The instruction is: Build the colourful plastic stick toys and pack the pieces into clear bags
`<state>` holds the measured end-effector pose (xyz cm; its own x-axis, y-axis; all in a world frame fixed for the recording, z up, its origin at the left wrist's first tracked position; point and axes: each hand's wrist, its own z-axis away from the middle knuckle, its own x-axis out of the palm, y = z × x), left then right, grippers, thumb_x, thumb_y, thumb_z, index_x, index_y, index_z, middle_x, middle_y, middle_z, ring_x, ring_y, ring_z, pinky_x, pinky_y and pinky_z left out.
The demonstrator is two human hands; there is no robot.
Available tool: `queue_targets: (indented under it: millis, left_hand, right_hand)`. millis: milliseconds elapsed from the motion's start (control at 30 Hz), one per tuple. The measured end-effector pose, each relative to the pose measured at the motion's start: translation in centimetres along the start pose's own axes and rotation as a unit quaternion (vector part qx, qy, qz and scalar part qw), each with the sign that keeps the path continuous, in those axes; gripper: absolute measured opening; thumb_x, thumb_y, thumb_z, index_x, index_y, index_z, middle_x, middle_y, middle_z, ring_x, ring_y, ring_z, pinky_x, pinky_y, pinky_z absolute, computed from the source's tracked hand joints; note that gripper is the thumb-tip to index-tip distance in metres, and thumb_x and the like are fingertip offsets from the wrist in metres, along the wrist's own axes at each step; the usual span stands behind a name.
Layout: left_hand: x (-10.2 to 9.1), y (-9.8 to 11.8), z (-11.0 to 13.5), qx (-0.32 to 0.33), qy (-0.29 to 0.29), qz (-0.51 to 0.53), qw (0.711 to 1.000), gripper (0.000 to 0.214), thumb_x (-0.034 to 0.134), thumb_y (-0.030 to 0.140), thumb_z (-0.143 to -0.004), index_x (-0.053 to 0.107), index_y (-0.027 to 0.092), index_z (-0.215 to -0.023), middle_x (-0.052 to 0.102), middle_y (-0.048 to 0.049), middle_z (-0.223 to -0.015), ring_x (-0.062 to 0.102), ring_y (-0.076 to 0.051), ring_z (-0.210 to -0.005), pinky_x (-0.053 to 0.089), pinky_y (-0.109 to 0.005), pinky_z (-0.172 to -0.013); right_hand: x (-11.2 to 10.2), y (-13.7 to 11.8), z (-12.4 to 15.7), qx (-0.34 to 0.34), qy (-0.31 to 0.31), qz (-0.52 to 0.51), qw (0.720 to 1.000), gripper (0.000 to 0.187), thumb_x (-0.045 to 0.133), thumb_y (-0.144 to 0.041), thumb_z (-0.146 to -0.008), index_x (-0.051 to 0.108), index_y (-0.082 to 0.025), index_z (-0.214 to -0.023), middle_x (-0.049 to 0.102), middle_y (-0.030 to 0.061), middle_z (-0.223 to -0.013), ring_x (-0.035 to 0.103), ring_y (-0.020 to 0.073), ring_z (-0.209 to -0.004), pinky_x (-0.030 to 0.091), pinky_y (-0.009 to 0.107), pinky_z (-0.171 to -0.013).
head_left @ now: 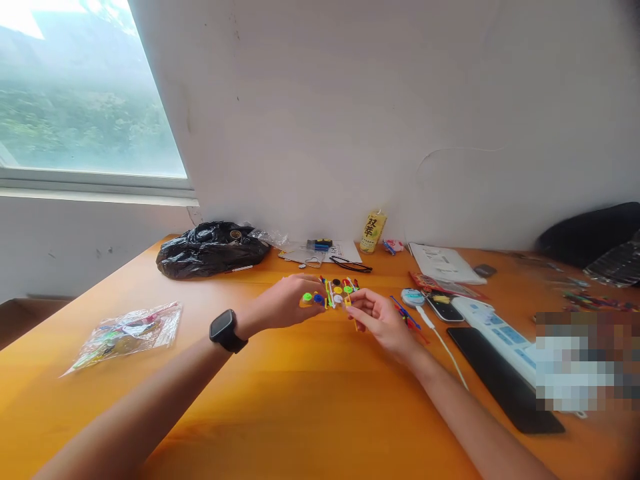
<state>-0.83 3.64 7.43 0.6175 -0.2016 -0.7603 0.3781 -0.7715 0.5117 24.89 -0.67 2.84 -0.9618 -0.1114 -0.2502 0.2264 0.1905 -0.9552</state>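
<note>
In the middle of the wooden table [280, 387] is a cluster of small coloured plastic pieces [339, 291], with round green, blue, white, yellow and black tops and several thin sticks. My left hand [280, 303], with a dark watch on its wrist, curls round the cluster's left side. Its fingertips are partly hidden by the pieces. At the right side, my right hand [383, 323] pinches a thin yellow plastic piece [349, 303] between thumb and fingers. More blue and red plastic sticks [405, 313] lie just beyond the right hand.
A clear bag of parts [133, 333] lies at left, a black plastic bag [213, 250] behind it. Papers, glasses [351, 265] and a yellow drink bottle [373, 232] line the back. At right are a phone [444, 307], a power strip [500, 333] and a black slab [505, 380].
</note>
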Motion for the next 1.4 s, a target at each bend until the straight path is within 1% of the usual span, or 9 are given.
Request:
queue_targets:
  millis: [100,233,367,500,633,967,1100,1233,1400]
  left_hand:
    - [-2.6,-3.0,0.8,-0.087,-0.016,-0.084,0.993,0.024,0.072,0.033,-0.088,0.079,0.024,-0.110,0.077,-0.0078,-0.102,0.072,-0.023,-0.087,0.053,-0.030,-0.076]
    - [-5.5,-6.7,2.0,-0.183,-0.060,-0.146,0.970,0.029,0.074,0.036,-0.082,0.079,0.022,-0.107,0.078,-0.0084,-0.098,0.072,-0.022,-0.080,0.051,-0.026,-0.065]
    - [-5.7,-7.8,2.5,-0.219,-0.086,-0.113,0.965,0.034,0.076,0.043,-0.079,0.079,0.021,-0.105,0.078,-0.0061,-0.089,0.071,-0.019,-0.068,0.046,-0.022,-0.056]
    - [-4.2,-7.2,2.2,-0.201,-0.118,-0.069,0.970,0.048,0.081,0.049,-0.072,0.077,0.023,-0.112,0.078,-0.0036,-0.087,0.071,-0.018,-0.069,0.046,-0.021,-0.055]
    - [-3.0,-6.6,1.9,-0.207,-0.121,-0.095,0.966,0.045,0.078,0.040,-0.075,0.076,0.021,-0.115,0.076,-0.0042,-0.090,0.068,-0.017,-0.067,0.043,-0.022,-0.055]
    - [-2.0,-5.0,1.3,-0.219,-0.128,-0.141,0.957,0.019,0.059,0.017,-0.079,0.074,0.018,-0.067,0.070,-0.0055,-0.067,0.054,-0.014,-0.053,0.032,-0.026,-0.050]
    - [-0.8,-2.7,1.5,-0.222,-0.158,-0.118,0.955,0.013,0.064,0.018,-0.073,0.070,0.019,-0.062,0.065,-0.0019,-0.059,0.047,-0.013,-0.048,0.029,-0.027,-0.049]
    - [2.4,0.3,1.7,-0.139,-0.183,-0.032,0.973,0.015,0.062,0.012,-0.074,0.068,0.019,-0.062,0.061,0.0001,-0.057,0.047,-0.012,-0.049,0.029,-0.026,-0.049]
    - [7.0,1.6,2.4,-0.058,-0.061,-0.019,0.996,0.015,0.059,0.012,-0.085,0.069,0.019,-0.076,0.062,-0.0033,-0.077,0.052,-0.013,-0.064,0.037,-0.026,-0.059]
  right_hand:
    - [-1.9,0.2,-0.3,-0.039,0.078,0.227,0.970,0.024,0.066,-0.042,-0.088,0.063,-0.021,-0.098,0.064,0.0017,-0.077,0.056,0.0170,-0.065,0.041,0.030,-0.060]
    - [-3.9,-0.4,-0.4,-0.011,0.104,0.483,0.869,0.012,0.058,-0.034,-0.087,0.060,-0.022,-0.088,0.062,0.0018,-0.068,0.056,0.0194,-0.064,0.032,0.030,-0.058]
    - [-4.7,-0.5,-0.2,0.061,0.073,0.597,0.797,0.014,0.056,-0.032,-0.088,0.058,-0.021,-0.080,0.067,0.0083,-0.075,0.061,0.0230,-0.068,0.026,0.032,-0.056]
    - [-5.1,0.1,0.0,0.066,0.066,0.628,0.773,0.014,0.058,-0.032,-0.089,0.059,-0.020,-0.081,0.070,0.0113,-0.084,0.066,0.0255,-0.074,0.026,0.033,-0.057]
    - [-4.9,0.0,0.0,0.041,0.113,0.623,0.773,0.024,0.055,-0.042,-0.096,0.060,-0.020,-0.088,0.072,0.0111,-0.090,0.068,0.0259,-0.077,0.027,0.033,-0.058]
    - [-2.6,-0.8,0.2,-0.050,0.134,0.561,0.815,0.031,0.054,-0.047,-0.099,0.061,-0.021,-0.082,0.068,0.0042,-0.075,0.060,0.0193,-0.065,0.026,0.031,-0.058]
    - [-1.5,-1.3,1.0,-0.102,0.001,0.468,0.878,0.022,0.059,-0.041,-0.096,0.063,-0.022,-0.086,0.067,0.0008,-0.077,0.057,0.0161,-0.067,0.031,0.029,-0.061]
    - [0.2,-1.7,1.9,-0.108,-0.131,0.410,0.896,0.017,0.067,-0.037,-0.090,0.063,-0.023,-0.082,0.063,-0.0018,-0.072,0.052,0.0136,-0.063,0.029,0.027,-0.058]
    - [1.2,-1.0,2.3,-0.073,-0.169,0.356,0.916,0.019,0.073,-0.037,-0.084,0.060,-0.023,-0.086,0.064,-0.0037,-0.074,0.052,0.0126,-0.063,0.030,0.025,-0.055]
